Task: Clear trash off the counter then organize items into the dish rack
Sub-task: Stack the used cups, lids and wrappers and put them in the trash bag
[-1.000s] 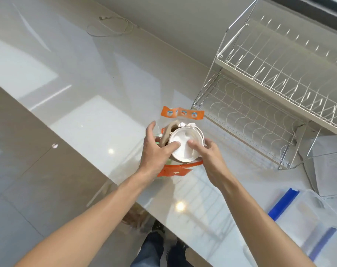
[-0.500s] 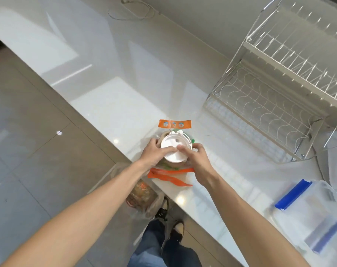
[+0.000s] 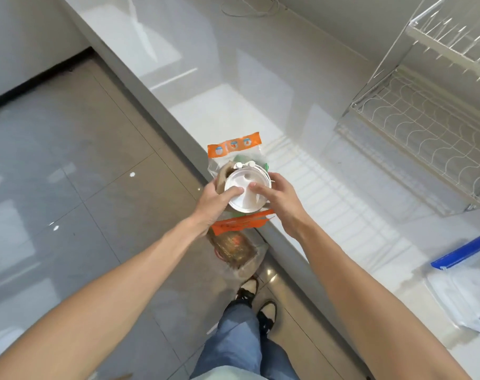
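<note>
I've got both hands on a bundle of trash right at the front edge of the tabletop (image 3: 233, 111): my left hand (image 3: 215, 198) wraps the left side of it and my right hand (image 3: 278, 197) closes on the right side, each thumb pressed onto the white plastic lid (image 3: 245, 192) that sits on top. Under the lid is a clear bag with orange strips (image 3: 233, 145), with something brown and something green tucked inside that I can't make out clearly. The bundle hangs half over the edge, and directly below, on the floor by my shoes, sits what looks like an open trash bag (image 3: 234, 249) with rubbish already in it. So I judge I'm in the trash-clearing step, with this load about to go down. Next I'd need to carry it clear of the edge, keep the lid pinned so nothing slides loose, and let go only when it's over the bag's mouth. The dish rack (image 3: 431, 127) stands empty off to my right, well apart, and a clear container with a blue lid (image 3: 463, 252) waits near the right end of the tabletop for the organizing part.
</note>
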